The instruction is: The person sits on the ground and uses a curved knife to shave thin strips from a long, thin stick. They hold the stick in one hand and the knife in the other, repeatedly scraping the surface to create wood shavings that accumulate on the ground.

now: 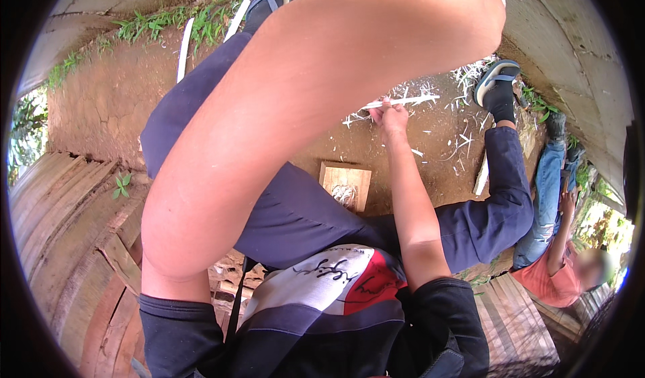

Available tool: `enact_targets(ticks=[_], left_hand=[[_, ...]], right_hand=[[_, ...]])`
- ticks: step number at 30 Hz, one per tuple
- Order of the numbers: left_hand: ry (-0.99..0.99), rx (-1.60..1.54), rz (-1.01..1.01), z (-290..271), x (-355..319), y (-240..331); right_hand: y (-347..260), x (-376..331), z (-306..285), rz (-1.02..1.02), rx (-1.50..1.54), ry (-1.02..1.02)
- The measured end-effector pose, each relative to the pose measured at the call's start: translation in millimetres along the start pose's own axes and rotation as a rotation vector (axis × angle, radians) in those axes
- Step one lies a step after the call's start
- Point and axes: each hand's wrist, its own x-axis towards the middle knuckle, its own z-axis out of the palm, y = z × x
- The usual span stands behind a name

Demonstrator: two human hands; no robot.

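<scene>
My left hand (463, 15) is raised close to the camera at the top right, fingers curled into a fist. Its palm side is hidden, and a small white tip shows at its edge. The forearm crosses the whole picture. My right hand (391, 117) reaches down between my legs and pinches a thin white strip (406, 100) that lies almost level above the dirt ground. White shavings (463, 75) are scattered around it. A small wooden block (346, 184) with shavings on top sits on the ground between my knees.
My legs in dark blue trousers spread to both sides, feet in sandals (497, 82). Curved wooden planks (74, 230) lie at the left and lower right. Another person in an orange shirt (547, 280) and jeans sits at the right. Grass (168, 22) edges the bare earth.
</scene>
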Motion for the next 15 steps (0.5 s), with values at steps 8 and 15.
enact_targets(ticks=[8, 15], left_hand=[[-0.159, -0.134, -0.075, -14.2, -2.4, 9.2], [-0.189, -0.032, -0.12, -7.0, -4.0, 15.7]], right_hand=[[-31.8, -21.2, -1.9, -0.221, -0.171, -0.131], [-17.1, -42.2, 7.0, -0.327, -0.309, -0.292]])
